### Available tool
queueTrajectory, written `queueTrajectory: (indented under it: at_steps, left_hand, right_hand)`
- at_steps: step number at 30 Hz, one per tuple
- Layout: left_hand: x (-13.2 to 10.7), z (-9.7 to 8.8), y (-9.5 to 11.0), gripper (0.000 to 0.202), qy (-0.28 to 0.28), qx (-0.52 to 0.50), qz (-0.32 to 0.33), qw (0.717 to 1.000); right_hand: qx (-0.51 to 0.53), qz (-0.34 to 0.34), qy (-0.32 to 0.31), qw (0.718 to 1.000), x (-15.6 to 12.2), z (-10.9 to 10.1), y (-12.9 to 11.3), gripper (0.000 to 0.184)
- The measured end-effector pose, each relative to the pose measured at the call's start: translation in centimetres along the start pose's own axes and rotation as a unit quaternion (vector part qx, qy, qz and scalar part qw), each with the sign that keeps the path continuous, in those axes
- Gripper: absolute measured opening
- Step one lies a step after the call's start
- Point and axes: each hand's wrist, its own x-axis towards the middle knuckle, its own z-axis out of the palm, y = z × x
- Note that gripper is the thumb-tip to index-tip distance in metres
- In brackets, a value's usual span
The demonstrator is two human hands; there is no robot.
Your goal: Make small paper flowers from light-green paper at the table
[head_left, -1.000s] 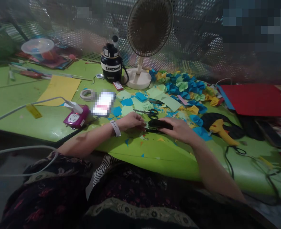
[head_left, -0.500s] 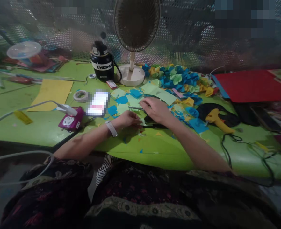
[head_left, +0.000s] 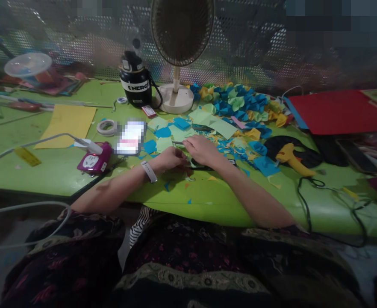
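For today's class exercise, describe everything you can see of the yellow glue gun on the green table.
The yellow hot glue gun lies on its side on a round black object, its narrower part angled toward the lower right and reaching that object's edge. It looks like smooth plastic. A blue paper piece lies just to its left, on the green table.

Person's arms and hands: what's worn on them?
The left hand and right hand are bare, no gloves. The left wrist wears a white wristband. The forearms have no sleeves. Below them are a dark floral garment and black-and-white striped cloth.
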Motion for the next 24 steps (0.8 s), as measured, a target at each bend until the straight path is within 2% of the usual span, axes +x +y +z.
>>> queueTrajectory:
  at_steps: [3,7,24]
  left_hand:
    - [-0.24,0.25,0.28,0.025,0.031,0.029,0.005,0.999]
    - [-0.63,0.69,0.67,0.023,0.043,0.035,-0.008,0.998]
    - [-0.75,0.68,0.90,0.023,0.049,0.045,-0.003,0.998]
  right_hand:
    - [0.000,-0.001,0.000,1.000,0.00,-0.03,-0.01,0.041]
    - [0.002,-0.001,-0.008,1.000,-0.02,-0.14,-0.10,0.041]
    - [-0.008,-0.014,-0.009,1.000,0.08,0.22,0.00,0.041]
